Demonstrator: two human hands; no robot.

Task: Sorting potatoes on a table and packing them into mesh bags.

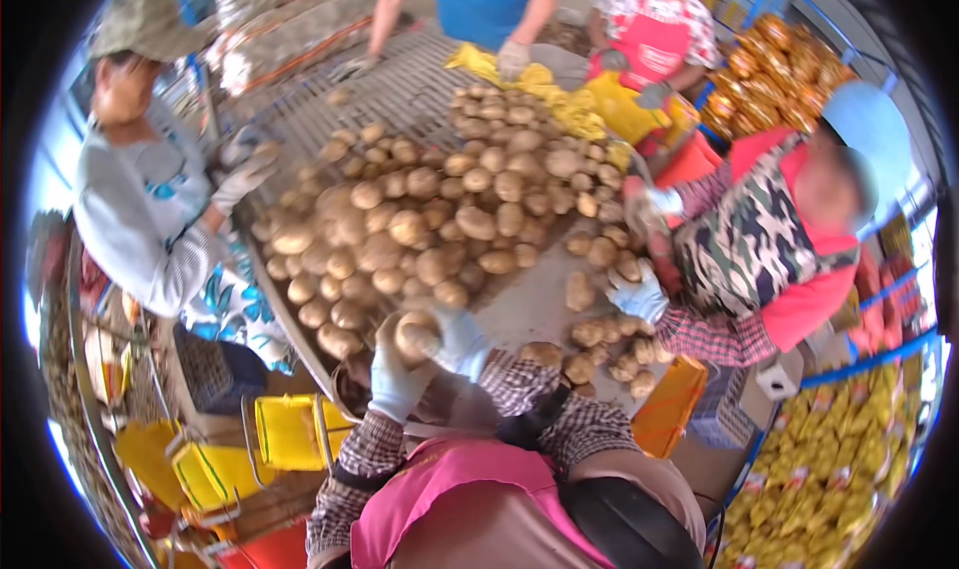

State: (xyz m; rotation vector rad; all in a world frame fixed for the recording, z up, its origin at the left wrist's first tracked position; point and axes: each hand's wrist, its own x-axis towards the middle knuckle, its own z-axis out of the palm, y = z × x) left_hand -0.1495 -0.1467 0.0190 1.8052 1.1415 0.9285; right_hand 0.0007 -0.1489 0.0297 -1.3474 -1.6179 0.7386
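My left hand (397,378), in a pale work glove, holds a potato (416,335) above the near edge of the sorting table. Close on the potato's right side is my right hand (461,344), gloved in light blue; it is blurred, and whether it also grips the potato or something else is hidden. Beyond both hands lies a large heap of loose potatoes (404,228) on the metal table (517,307). Smaller groups of potatoes (588,333) rest to the right of my sleeves.
Co-workers stand around the table: one at left (150,187), one at right (757,224), two at the far side. Yellow sacks (288,430) hang on metal frames at lower left. An orange sack (669,408) hangs at the right edge. Filled net bags (824,449) are stacked at lower right.
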